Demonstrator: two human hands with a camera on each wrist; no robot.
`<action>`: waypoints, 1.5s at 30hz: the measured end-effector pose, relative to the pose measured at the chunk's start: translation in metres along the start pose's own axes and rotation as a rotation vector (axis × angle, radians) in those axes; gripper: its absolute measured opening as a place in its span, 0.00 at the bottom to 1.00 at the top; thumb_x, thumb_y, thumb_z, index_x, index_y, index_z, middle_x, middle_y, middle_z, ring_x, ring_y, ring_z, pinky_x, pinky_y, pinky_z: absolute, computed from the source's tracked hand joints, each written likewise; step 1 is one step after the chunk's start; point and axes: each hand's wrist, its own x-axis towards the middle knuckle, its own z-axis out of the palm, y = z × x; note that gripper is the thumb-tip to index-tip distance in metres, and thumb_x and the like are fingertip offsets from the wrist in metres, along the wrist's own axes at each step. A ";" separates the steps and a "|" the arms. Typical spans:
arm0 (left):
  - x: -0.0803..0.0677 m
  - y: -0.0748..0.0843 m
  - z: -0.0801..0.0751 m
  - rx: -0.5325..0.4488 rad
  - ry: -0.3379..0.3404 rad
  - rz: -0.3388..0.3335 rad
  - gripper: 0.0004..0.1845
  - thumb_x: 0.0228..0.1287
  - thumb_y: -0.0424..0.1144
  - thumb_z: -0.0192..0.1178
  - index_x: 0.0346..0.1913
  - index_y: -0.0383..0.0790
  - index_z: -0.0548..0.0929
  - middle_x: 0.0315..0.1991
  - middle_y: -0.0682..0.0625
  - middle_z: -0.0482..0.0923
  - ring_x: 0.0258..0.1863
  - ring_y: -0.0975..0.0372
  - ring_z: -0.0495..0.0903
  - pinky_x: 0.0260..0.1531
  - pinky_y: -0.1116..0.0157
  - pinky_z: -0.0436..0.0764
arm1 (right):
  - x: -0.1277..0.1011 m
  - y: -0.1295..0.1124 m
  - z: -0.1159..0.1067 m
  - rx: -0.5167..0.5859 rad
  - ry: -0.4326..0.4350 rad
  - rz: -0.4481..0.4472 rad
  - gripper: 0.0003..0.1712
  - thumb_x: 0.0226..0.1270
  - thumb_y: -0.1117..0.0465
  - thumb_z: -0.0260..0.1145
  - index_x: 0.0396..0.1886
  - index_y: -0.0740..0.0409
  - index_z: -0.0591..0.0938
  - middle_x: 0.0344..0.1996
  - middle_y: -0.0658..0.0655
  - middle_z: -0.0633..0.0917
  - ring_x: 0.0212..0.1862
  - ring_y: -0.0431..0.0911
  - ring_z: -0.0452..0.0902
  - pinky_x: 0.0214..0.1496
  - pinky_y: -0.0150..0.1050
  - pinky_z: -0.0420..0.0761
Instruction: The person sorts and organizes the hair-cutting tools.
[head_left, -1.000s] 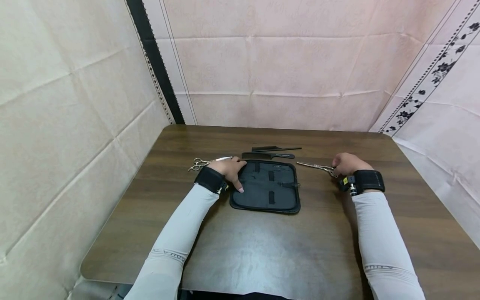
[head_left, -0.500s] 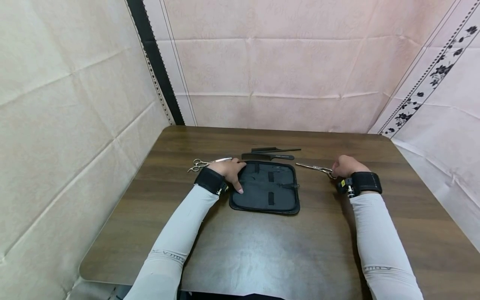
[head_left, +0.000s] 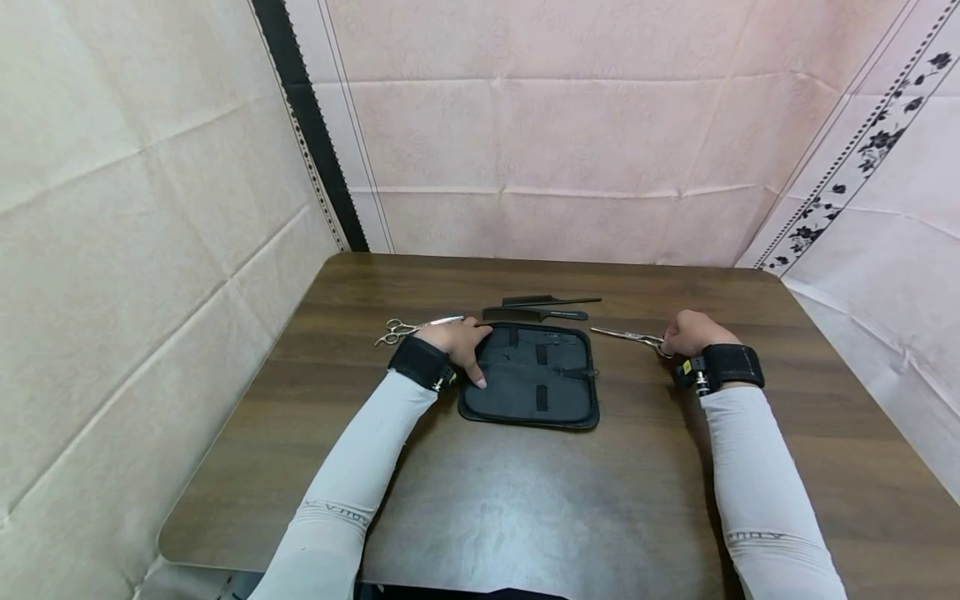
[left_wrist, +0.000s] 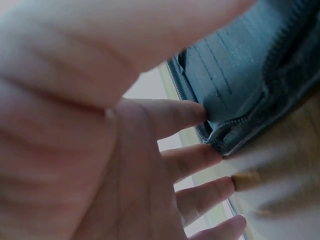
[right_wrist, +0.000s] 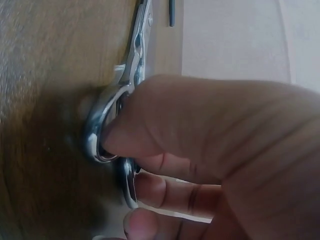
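Observation:
A black zippered case (head_left: pixel 536 375) lies opened flat on the table, with elastic loops showing inside it. My left hand (head_left: pixel 453 340) rests on its left side. In the left wrist view the left fingers (left_wrist: pixel 180 117) reach out fairly straight, some touching the case's zipped corner (left_wrist: pixel 225 130); the thumb tip is out of that view. At the right, my right hand (head_left: pixel 696 333) holds silver scissors (head_left: pixel 628 335) by the handles, blades pointing left toward the case. Close up, the right thumb (right_wrist: pixel 130 135) presses into one finger ring (right_wrist: pixel 95 135), the fingers curled by the other.
A second pair of silver scissors (head_left: pixel 401 329) lies left of the case, its tip near my left hand. Two black combs (head_left: pixel 536 313) lie just behind the case, one behind the other. The wooden table (head_left: pixel 480 500) meets a pale cloth backdrop (head_left: pixel 570 150).
My right hand has shifted slightly left with the scissors, mostly in the first half second. My left hand and the case stay put.

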 end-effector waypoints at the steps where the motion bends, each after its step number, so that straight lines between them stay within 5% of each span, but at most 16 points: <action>1: 0.000 0.000 0.000 -0.001 0.000 0.000 0.59 0.57 0.57 0.77 0.84 0.46 0.54 0.83 0.41 0.52 0.81 0.46 0.56 0.76 0.46 0.64 | 0.000 0.001 0.000 0.000 0.003 -0.004 0.08 0.64 0.63 0.66 0.26 0.60 0.84 0.22 0.51 0.79 0.29 0.47 0.75 0.31 0.38 0.72; 25: 0.006 -0.004 0.002 0.000 -0.004 0.002 0.59 0.57 0.57 0.77 0.84 0.47 0.53 0.83 0.41 0.51 0.82 0.46 0.55 0.76 0.47 0.64 | 0.000 0.011 -0.003 0.048 0.070 -0.117 0.05 0.63 0.63 0.69 0.30 0.60 0.85 0.24 0.49 0.80 0.30 0.45 0.74 0.34 0.39 0.72; 33: 0.005 -0.004 0.001 0.003 -0.007 0.009 0.59 0.57 0.57 0.77 0.84 0.46 0.53 0.83 0.41 0.51 0.82 0.46 0.55 0.77 0.47 0.63 | -0.007 -0.008 -0.012 0.063 0.120 -0.214 0.04 0.65 0.63 0.69 0.34 0.59 0.86 0.29 0.50 0.83 0.33 0.44 0.75 0.37 0.37 0.74; 45: 0.003 -0.002 0.000 0.015 -0.009 0.007 0.58 0.58 0.58 0.76 0.84 0.46 0.53 0.83 0.41 0.52 0.82 0.46 0.55 0.77 0.47 0.63 | -0.020 -0.047 -0.019 0.076 0.053 -0.217 0.03 0.63 0.65 0.69 0.35 0.60 0.86 0.31 0.54 0.85 0.34 0.47 0.78 0.36 0.39 0.77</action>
